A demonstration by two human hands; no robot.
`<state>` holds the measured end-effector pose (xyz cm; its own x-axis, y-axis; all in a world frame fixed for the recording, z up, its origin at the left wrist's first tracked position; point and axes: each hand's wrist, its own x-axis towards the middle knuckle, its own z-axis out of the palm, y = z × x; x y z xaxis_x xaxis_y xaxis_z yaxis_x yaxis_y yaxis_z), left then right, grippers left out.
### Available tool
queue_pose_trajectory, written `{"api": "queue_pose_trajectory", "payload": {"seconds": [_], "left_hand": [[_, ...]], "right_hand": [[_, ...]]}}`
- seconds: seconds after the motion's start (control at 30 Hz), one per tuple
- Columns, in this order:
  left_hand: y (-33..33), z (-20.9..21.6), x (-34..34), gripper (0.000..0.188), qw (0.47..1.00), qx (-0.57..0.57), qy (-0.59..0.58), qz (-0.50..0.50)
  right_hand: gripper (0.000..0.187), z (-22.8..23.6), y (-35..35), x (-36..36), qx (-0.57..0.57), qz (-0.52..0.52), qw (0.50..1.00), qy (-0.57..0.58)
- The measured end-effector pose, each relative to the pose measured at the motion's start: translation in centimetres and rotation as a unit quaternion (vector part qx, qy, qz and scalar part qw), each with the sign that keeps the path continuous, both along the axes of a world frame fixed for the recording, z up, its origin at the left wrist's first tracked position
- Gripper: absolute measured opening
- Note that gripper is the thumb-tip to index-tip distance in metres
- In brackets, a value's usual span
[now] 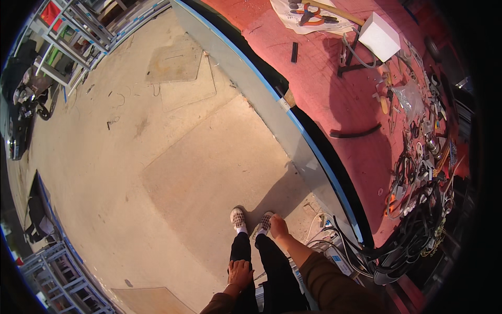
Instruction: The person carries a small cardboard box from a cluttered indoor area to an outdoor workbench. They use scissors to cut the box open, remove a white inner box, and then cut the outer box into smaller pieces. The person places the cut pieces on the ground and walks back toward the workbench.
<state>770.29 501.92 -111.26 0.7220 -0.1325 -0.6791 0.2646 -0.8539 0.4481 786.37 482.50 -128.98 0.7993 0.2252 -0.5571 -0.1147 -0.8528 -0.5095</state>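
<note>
My left hand (240, 274) hangs over my dark trouser leg. Its fingers lie loosely extended and nothing shows in them. Out in front of my other leg is my right hand (279, 227), just above one checkered shoe (265, 222). Its back faces up and its fingers curl out of sight, so I cannot see whether it holds anything. Both hands are away from the red-topped workbench (314, 94) on my right. On the bench lie orange-handled pliers (308, 15), a white box (379, 37) and a curved black strip (355, 132).
Tangled black cables (410, 246) and mixed small parts crowd the bench's right side. More cables and a white-and-blue box (340, 260) sit beneath its near corner. Metal frames (78, 36) stand far left, near a dark motorbike (26, 104). Concrete floor (209, 162) spreads around my feet.
</note>
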Motion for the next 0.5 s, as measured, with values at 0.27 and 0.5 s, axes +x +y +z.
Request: {"api": "queue_pose_trajectory", "payload": {"seconds": [0.27,0.5], "left_hand": [[-0.1,13.8,5.9,0.076,0.988,-0.045,-0.146,-0.004],[2.6,25.6,9.0,0.036,0.990,-0.114,-0.082,-0.029]], "right_hand": [[0.015,26.6,0.4,-1.8,0.153,-0.101,0.981,0.058],[0.018,43.3,1.8,-2.7,0.421,-0.213,0.844,0.254]]}}
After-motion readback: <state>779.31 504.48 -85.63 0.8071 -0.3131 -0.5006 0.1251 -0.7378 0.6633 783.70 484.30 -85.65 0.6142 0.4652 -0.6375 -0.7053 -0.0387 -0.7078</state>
